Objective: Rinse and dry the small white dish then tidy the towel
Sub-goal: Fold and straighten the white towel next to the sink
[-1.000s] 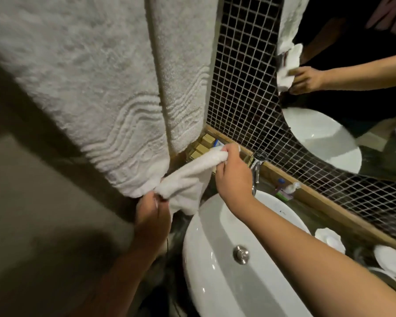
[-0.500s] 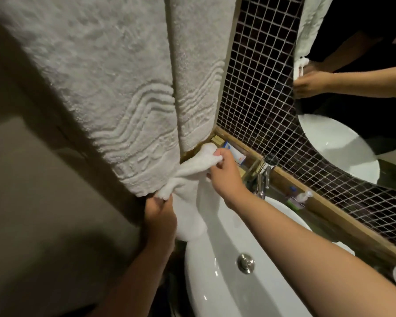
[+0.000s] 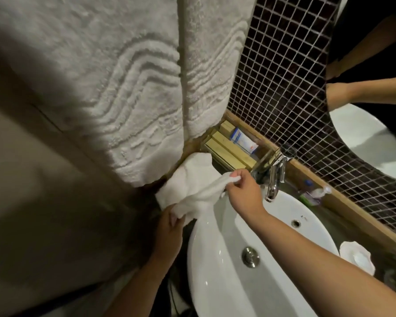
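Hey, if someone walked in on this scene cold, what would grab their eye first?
Most likely the big white towels with a wavy pattern, hanging over the upper left. Next, the two hands below them: the left hand and right hand both grip a small white cloth, stretched above the left rim of the white sink. A small white dish sits on the counter to the right of the sink.

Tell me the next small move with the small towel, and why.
Probably pull the two hands apart to flatten the small towel before folding it: the left hand grips its lower edge and the right hand pinches a corner, yet it hangs bunched above the sink rim.
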`<state>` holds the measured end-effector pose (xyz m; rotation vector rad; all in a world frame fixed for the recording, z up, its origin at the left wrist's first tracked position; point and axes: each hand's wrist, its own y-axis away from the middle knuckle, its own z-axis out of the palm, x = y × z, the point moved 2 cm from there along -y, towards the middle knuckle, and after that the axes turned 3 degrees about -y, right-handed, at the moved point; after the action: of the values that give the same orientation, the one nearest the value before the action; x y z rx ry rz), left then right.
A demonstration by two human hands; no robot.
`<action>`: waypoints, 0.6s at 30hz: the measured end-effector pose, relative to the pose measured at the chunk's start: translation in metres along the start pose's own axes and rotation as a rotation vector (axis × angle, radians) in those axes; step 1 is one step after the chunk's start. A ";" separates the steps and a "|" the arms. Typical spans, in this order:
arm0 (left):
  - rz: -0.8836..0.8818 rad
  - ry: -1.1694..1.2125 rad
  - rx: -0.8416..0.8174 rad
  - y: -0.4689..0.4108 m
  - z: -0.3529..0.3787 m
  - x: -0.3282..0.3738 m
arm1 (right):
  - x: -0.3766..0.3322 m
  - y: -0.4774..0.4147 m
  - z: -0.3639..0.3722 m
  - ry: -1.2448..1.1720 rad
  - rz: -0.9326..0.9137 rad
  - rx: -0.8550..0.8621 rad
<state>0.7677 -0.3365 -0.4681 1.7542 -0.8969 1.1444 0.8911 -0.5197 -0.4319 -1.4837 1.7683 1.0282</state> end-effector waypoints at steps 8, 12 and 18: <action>-0.219 0.049 0.088 -0.036 -0.003 -0.001 | -0.026 -0.044 0.044 0.125 -0.134 -0.031; -0.331 -0.173 0.138 -0.062 -0.006 -0.013 | -0.013 -0.067 0.086 0.290 -0.031 -0.322; -0.547 0.017 0.169 -0.064 0.000 -0.036 | 0.019 -0.054 0.104 0.736 -0.140 -0.400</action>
<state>0.8120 -0.3071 -0.5185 1.9568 -0.2768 0.8843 0.9374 -0.4445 -0.5115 -2.4335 1.9479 0.8489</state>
